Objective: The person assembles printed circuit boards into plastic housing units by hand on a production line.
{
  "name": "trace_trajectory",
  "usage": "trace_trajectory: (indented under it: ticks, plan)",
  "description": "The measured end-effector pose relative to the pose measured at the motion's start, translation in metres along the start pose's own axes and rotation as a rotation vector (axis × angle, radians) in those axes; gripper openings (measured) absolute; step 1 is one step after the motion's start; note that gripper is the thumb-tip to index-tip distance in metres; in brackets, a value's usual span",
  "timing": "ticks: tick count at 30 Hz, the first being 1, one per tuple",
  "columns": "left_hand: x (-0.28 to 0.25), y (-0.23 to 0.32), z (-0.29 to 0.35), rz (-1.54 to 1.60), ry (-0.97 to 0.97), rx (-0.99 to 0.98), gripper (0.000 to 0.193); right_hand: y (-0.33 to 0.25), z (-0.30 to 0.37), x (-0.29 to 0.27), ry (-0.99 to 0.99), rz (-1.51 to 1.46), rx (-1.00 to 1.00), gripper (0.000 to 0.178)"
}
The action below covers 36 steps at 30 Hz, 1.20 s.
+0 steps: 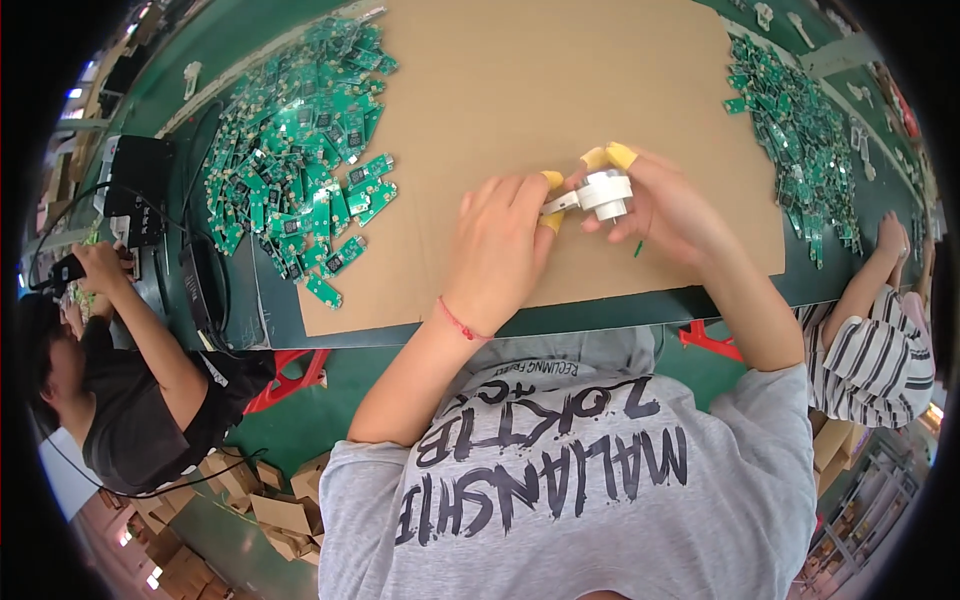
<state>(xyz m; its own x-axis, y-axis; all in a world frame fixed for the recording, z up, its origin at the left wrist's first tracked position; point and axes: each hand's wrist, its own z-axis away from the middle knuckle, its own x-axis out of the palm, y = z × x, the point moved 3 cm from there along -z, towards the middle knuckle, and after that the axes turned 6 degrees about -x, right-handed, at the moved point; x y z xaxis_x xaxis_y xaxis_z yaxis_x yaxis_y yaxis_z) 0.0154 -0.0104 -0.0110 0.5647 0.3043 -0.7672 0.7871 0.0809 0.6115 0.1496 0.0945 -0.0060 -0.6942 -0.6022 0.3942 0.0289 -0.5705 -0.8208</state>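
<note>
Over the front part of a brown cardboard sheet (pixel 560 80), both hands are close together. My left hand (pixel 500 235), with yellow finger covers, pinches a narrow pale piece (pixel 560 203) whose far end meets a white round part (pixel 606 192). My right hand (pixel 665 205), also with yellow covers on its fingertips, is closed around that white part, which looks like a short, thick cylinder with a smaller round end facing down. Whether the two pieces are joined cannot be made out. Just below the right fingers is a small dark green bit (pixel 638 248).
A large heap of green circuit boards (pixel 310 150) lies on the sheet's left side. Another heap of boards (pixel 800 140) is at the right. A black device with cables (pixel 138 190) stands far left. Co-workers sit at left (pixel 130 380) and right (pixel 870 340). Cardboard boxes (pixel 285 510) are below.
</note>
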Motion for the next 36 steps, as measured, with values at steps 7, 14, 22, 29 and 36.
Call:
trace_trajectory:
  ticks: [7,14,22,29,36]
  plan:
    - [-0.006,-0.004,0.007,0.238,-0.244,-0.263,0.02,-0.007,0.025,0.024,0.077,1.357,-1.144,0.028]
    - [-0.009,-0.009,0.011,0.538,-0.333,-0.349,0.026,0.017,0.017,0.037,-0.099,1.641,-1.142,0.023]
    - [-0.012,-0.009,0.011,0.502,-0.282,-0.394,0.027,0.019,0.015,0.039,-0.163,1.657,-1.167,0.023]
    - [-0.014,-0.015,0.013,0.44,-0.191,-0.287,0.023,0.022,0.002,0.028,-0.413,1.243,-1.022,0.017]
    - [-0.056,-0.053,-0.001,-0.223,0.196,-0.099,0.02,0.021,0.001,0.024,-0.452,1.159,-0.969,0.015]
